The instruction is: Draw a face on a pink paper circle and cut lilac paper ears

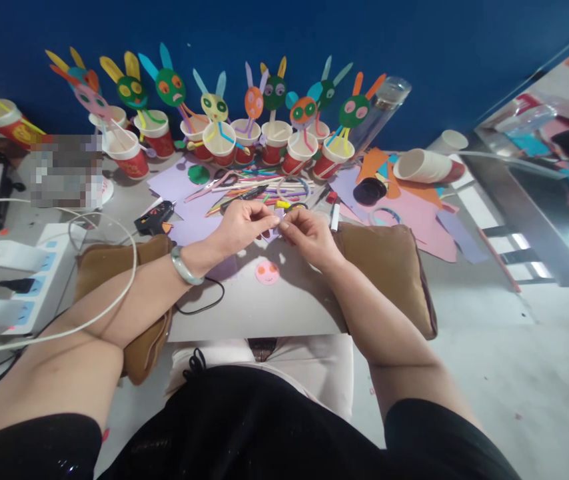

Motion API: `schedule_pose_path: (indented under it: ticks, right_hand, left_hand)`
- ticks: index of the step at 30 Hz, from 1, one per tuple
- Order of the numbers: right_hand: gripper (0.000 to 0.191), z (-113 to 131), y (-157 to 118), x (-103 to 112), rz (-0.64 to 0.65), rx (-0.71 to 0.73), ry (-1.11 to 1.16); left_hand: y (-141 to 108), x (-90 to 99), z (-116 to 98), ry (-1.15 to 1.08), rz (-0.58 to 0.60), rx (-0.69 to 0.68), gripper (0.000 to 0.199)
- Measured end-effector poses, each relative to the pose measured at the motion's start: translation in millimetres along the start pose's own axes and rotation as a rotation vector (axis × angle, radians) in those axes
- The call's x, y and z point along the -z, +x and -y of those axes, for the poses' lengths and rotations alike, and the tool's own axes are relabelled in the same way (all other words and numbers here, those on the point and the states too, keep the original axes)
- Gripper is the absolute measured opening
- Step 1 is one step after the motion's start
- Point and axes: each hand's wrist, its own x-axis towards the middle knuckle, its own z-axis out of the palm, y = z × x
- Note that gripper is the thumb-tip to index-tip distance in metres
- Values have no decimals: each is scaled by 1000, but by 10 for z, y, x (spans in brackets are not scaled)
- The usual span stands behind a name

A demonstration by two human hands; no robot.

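Observation:
Over the middle of the table, my left hand and my right hand meet at the fingertips. Both are pinched closed around something small; a bit of purple shows between them, but I cannot make out its shape. Just below them on the grey table lies a round pink paper face with two orange eyes and a thin smile. Purple paper sheets lie beside and partly behind my left hand. Behind both hands spreads a pile of coloured sticks.
Red and white cups with paper animal faces line the blue wall. A black glue gun and a white power strip are left. Brown cushions lie under my forearms. Pink paper and stacked cups are right.

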Motion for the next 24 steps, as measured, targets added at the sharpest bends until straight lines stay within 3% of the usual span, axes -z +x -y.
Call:
schedule_pose_path:
  ticks: [11,15,18,24]
  right_hand:
    - [51,48,-13,25,35,-2,-81]
    - [41,56,-22,32,49,22,-157]
    - [35,65,-22,37,68,35,-209]
    - [22,70,-5,24,0,46,-225]
  left_hand:
    - [2,14,25,-119,6,26,18]
    - [32,34,68,-122,84,81,17]
    - [54,47,82,-91,125,81,20]
    - [62,94,55,35,91,31,11]
